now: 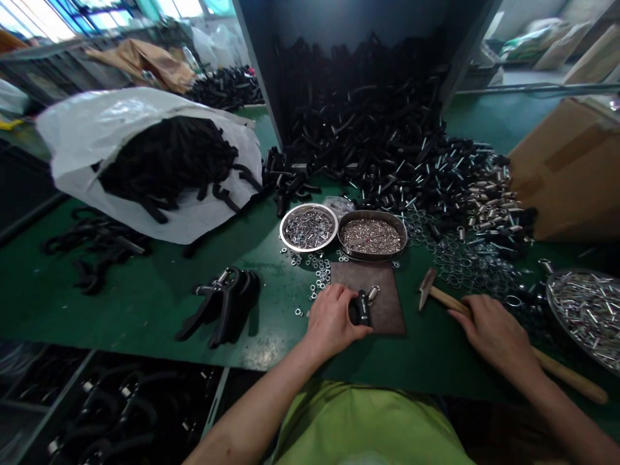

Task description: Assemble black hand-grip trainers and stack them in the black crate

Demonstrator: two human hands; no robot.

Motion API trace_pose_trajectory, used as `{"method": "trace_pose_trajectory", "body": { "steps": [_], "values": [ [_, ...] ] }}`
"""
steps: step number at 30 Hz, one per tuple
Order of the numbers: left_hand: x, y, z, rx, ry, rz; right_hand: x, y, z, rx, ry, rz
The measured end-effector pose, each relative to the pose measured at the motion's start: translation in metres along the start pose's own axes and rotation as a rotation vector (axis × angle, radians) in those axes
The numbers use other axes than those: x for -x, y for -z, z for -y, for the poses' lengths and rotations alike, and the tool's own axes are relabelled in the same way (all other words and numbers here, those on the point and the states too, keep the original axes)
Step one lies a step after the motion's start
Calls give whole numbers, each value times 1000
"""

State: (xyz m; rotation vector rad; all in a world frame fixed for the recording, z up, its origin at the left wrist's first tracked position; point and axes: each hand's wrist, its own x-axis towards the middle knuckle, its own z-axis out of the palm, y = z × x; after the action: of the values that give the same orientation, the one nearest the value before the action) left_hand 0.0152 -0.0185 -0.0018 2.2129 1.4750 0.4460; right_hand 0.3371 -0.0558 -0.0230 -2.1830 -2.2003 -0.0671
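My left hand (334,316) pinches a small black plastic handle piece (361,309) over a brown metal plate (387,310). A coil spring (372,294) sticks out at the piece's upper right. Much of the piece is hidden behind my fingers. My right hand (496,329) is closed over the wooden handle of a hammer (448,300), which lies low over the green table with its head toward the plate. To the left stand black V-shaped hand grips (225,303) with a spring at the top.
Behind the plate are a round bowl of metal parts (309,206) and an oval tin of rivets (372,255). Loose rings (455,258) and springs spread rightward. A pan of pins (588,316), a cardboard box (571,168), a white sack (97,129) and a black parts heap (358,135) surround the space.
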Motion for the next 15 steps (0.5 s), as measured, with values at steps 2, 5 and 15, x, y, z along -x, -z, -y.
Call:
{"method": "trace_pose_trajectory", "body": {
  "steps": [2,5,15],
  "values": [
    [-1,1,-1,-12,17,17,4,11,8,-154,-89,52],
    [-3,2,-1,-13,22,35,5,48,44,-569,-18,20],
    [-2,2,-1,-16,18,36,-9,81,103,-531,393,-54]
  ]
}}
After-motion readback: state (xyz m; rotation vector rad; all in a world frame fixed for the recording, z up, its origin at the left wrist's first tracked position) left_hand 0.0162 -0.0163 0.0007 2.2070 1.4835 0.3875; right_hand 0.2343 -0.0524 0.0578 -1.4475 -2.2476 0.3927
